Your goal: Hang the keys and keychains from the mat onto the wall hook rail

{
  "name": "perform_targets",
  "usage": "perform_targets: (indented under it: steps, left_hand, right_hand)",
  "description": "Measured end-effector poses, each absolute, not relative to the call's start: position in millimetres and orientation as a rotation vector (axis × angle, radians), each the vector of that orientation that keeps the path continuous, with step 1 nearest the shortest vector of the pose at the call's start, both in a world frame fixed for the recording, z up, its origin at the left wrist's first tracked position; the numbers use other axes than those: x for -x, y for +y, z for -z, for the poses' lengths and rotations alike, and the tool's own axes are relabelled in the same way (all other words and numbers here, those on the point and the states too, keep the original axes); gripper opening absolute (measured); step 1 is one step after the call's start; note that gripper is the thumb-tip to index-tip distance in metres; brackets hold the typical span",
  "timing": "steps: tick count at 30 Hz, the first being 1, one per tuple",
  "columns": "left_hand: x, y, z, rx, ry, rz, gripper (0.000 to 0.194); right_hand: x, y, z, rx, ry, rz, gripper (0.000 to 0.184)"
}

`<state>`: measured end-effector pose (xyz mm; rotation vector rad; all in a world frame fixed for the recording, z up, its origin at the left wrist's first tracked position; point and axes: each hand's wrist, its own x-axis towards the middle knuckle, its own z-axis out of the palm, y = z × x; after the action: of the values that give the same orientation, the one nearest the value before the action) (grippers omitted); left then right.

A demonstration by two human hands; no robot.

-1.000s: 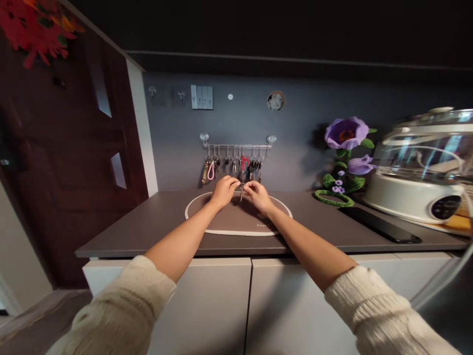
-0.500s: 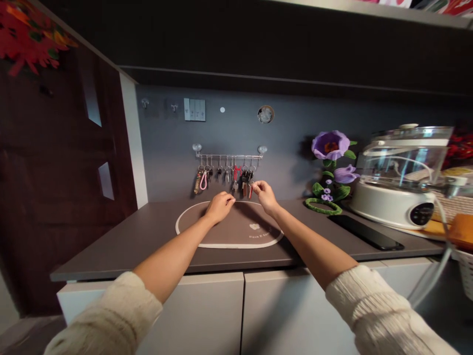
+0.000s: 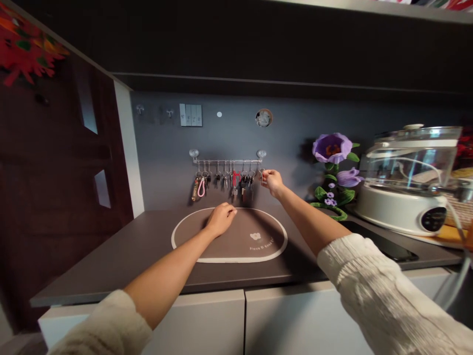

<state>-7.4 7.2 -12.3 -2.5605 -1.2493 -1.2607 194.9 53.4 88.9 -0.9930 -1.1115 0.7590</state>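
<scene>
My right hand (image 3: 272, 183) is closed with its fingertips pinched on a key ring (image 3: 262, 172) at the right end of the wall key rack (image 3: 229, 161). Whether that ring touches a hook cannot be made out. Above the oval brown mat (image 3: 201, 241), my left hand (image 3: 220, 219) is curled, and nothing shows between its fingers. Several sets of keys hang in a row from the rack, among them a pink loop (image 3: 201, 187), a beaded strap (image 3: 194, 190) and a red cord (image 3: 234, 177).
On the right of the counter (image 3: 121, 246) stand a purple artificial flower (image 3: 332, 148) and a white appliance with a clear top (image 3: 402, 207). A black phone (image 3: 399, 251) lies before them, partly behind my right arm. A dark cabinet (image 3: 236, 44) overhangs the counter.
Both hands were together over the mat at a key ring. They separated, and my right hand took the ring rightward and up to the rack's end. My left hand stayed low over the mat.
</scene>
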Motion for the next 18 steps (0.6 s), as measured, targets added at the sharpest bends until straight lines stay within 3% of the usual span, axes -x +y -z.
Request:
perform_targets:
  steps: [18]
  left_hand:
    - [8,16,16,2.569,-1.302,1.276,0.022]
  right_hand:
    - [-198,78,-87,1.070,-1.004,-0.843,0.010]
